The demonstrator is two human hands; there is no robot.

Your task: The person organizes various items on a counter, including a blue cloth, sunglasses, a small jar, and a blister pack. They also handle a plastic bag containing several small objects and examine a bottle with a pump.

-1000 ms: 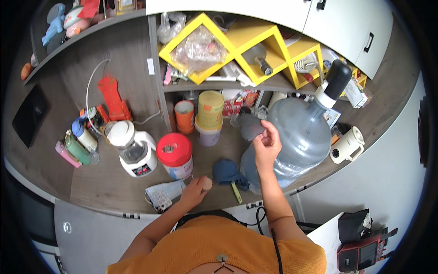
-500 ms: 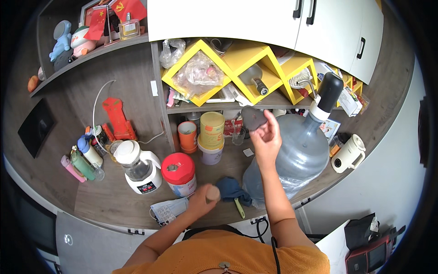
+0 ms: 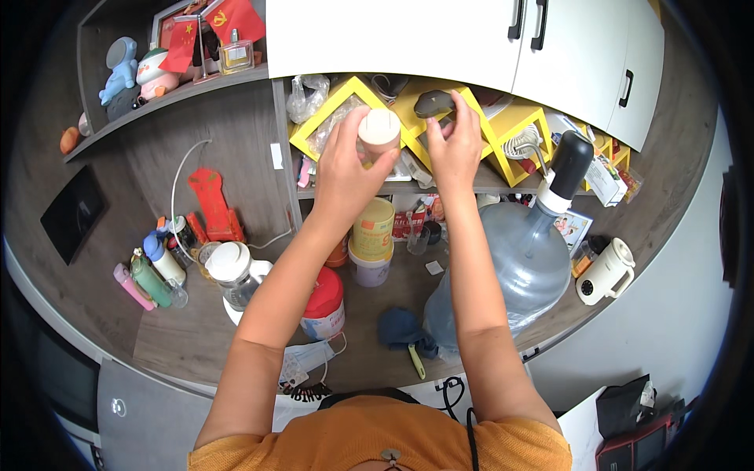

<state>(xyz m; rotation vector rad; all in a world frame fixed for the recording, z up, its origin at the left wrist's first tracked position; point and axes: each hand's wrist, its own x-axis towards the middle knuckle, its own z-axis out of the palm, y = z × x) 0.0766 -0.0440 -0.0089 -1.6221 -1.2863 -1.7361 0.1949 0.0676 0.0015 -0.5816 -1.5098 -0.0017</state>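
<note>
Raised in front of the yellow diamond-shaped shelf [image 3: 493,149], my left hand [image 3: 345,177] is closed around a small pinkish-beige cylindrical container [image 3: 379,132] with a pale round top. To its right, level with the shelf compartments, my right hand [image 3: 458,157] pinches a flat dark grey piece [image 3: 434,104] with a wavy outline; its exact kind is unclear. Below the hands stands a yellow tub [image 3: 372,228] on a pale lilac one [image 3: 371,272]. My left forearm partly covers a white glass-bodied kettle [image 3: 232,263] and a red-lidded canister [image 3: 326,302].
A large water bottle [image 3: 506,251] with a black-topped pump [image 3: 569,165] stands right of my right forearm. A cream jug [image 3: 605,271] is farther right. Dark blue cloth [image 3: 400,328] and face masks [image 3: 306,359] lie near the front edge. White cabinet doors [image 3: 393,39] overhang the shelf.
My left hand has risen from the counter near the masks, carrying the beige container up to the shelf. My right hand has moved higher with the dark grey piece, which is now tilted.
</note>
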